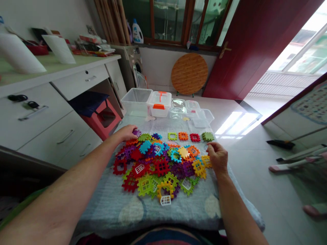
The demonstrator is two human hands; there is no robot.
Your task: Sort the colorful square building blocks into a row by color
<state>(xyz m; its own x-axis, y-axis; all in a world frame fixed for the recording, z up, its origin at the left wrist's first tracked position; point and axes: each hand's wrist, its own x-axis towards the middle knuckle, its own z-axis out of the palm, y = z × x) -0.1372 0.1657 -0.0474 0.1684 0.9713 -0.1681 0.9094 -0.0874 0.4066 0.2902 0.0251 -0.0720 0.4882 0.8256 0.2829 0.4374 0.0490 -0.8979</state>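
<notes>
A heap of colourful plastic interlocking building panels (160,166) covers the middle of the cloth-covered table. At its far left edge, my left hand (128,132) is closed, with its fingertips on a purple panel (137,132). My right hand (217,157) is on the right of the heap, fingers curled together and nothing visible in them. Close by it lie a yellow panel (206,161) and a dark green panel (207,136). That green panel ends a spaced row behind the heap, with a lime panel (172,136), an orange panel (183,136) and a red panel (195,137).
Along the table's far end stand a clear open bin (136,102), a clear box with orange latches (163,98) and smaller clear containers (178,106). A pink stool (102,117) and white drawers (46,115) are on the left. A round wooden tabletop (189,73) leans against the wall.
</notes>
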